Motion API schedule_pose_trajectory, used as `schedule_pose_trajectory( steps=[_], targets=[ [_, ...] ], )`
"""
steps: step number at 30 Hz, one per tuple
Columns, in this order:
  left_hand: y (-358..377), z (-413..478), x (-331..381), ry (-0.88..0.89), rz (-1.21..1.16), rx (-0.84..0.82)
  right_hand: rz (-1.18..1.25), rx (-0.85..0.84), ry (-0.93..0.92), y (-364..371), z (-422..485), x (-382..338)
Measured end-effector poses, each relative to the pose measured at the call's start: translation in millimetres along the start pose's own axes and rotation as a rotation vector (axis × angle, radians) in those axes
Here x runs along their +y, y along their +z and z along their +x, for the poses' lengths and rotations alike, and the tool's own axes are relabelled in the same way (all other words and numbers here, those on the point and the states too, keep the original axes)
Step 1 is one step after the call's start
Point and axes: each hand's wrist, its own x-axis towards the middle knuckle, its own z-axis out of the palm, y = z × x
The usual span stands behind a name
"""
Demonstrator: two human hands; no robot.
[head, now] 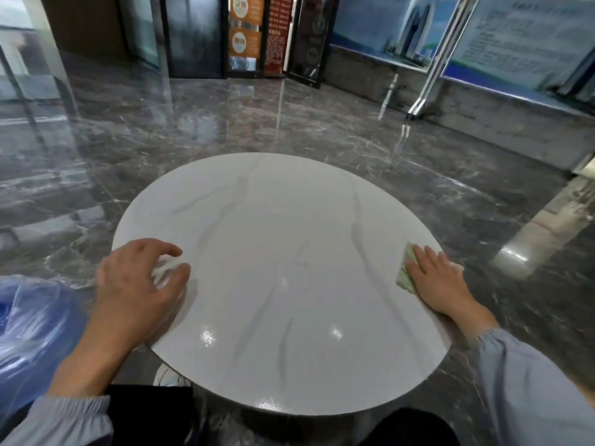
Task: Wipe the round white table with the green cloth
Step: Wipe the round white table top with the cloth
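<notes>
- A blue plastic-wrapped bulk (29, 333) sits low at the far left, cut off by the frame edge.
- The left hand (138, 284) hovers at the left rim of the round white table (273, 220) with fingers bent. A pale, blurred patch (165, 268) shows under them — I cannot tell whether the hand grips anything.
- The tabletop is glossy and grey-veined, and it stands on a dark marble floor (322, 123).
- The green cloth (406, 268) lies at the table's right rim, mostly hidden under the right hand (441, 281), which presses it flat with straight fingers.
- Behind on the right, a metal pole (441, 53) crosses blurred wall posters (521, 40) — their print is unreadable.
</notes>
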Motion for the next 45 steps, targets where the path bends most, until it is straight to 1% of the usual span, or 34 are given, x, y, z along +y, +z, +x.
schedule_pose_trajectory(
  steps=[2, 5, 6, 9, 11, 12, 16, 18, 20, 22, 24, 27, 29, 32, 34, 36, 37, 39, 41, 43, 45],
  targets=[
    [3, 6, 4, -0.024, 0.034, -0.008, -0.021, -0.017, 0.023, -2, 11, 15],
    [10, 5, 7, -0.003, 0.152, -0.032, 0.062, 0.016, 0.117, -7, 24, -6],
    [14, 3, 8, 0.011, 0.192, -0.058, 0.06, 0.01, 0.093, -7, 28, -19],
    [11, 4, 14, 0.012, 0.248, -0.137, 0.027, 0.005, -0.091, -3, 30, -85],
    [15, 3, 24, 0.042, 0.243, -0.142, 0.016, 0.004, -0.241, 0, 27, -140],
    [10, 6, 14, 0.016, 0.289, -0.111, 0.035, -0.026, -0.395, 10, 34, -200],
    [4, 3, 11, 0.062, 0.283, -0.136, -0.008, -0.06, -0.726, 30, -9, -325],
    [4, 1, 10, 0.065, 0.298, -0.168, -0.008, -0.075, -0.806, 37, -21, -348],
    [6, 3, 9, 0.07, 0.302, -0.16, 0.003, -0.072, -0.825, 36, -19, -350],
    [8, 6, 9, 0.084, 0.319, -0.166, 0.025, -0.034, -0.773, 30, -1, -332],
    [7, 5, 10, 0.08, 0.333, -0.169, 0.012, 0.034, -0.653, 22, 29, -298],
    [6, 3, 14, 0.069, 0.367, -0.186, 0.071, 0.04, -0.407, 8, 82, -217],
    [7, 2, 15, 0.064, 0.366, -0.197, 0.067, 0.06, -0.252, -2, 109, -158],
    [5, 0, 14, 0.055, 0.364, -0.2, 0.054, 0.078, -0.089, -14, 134, -94],
    [6, 1, 14, 0.051, 0.363, -0.204, 0.061, 0.06, -0.023, -18, 142, -77],
    [7, 1, 13, 0.059, 0.383, -0.215, 0.086, 0.027, 0.005, -16, 144, -88],
    [8, 1, 14, 0.06, 0.392, -0.226, 0.085, 0.019, -0.01, -16, 144, -102],
    [9, 2, 16, 0.068, 0.405, -0.238, 0.054, 0.024, -0.116, -12, 138, -149],
    [10, 2, 17, 0.097, 0.411, -0.243, 0.022, 0.02, -0.307, -3, 121, -215],
    [12, 3, 15, 0.165, 0.404, -0.251, 0.019, -0.013, -0.515, 10, 92, -286],
    [14, 7, 10, 0.266, 0.379, -0.277, 0.011, -0.042, -0.684, 21, 62, -340]
  ],
)
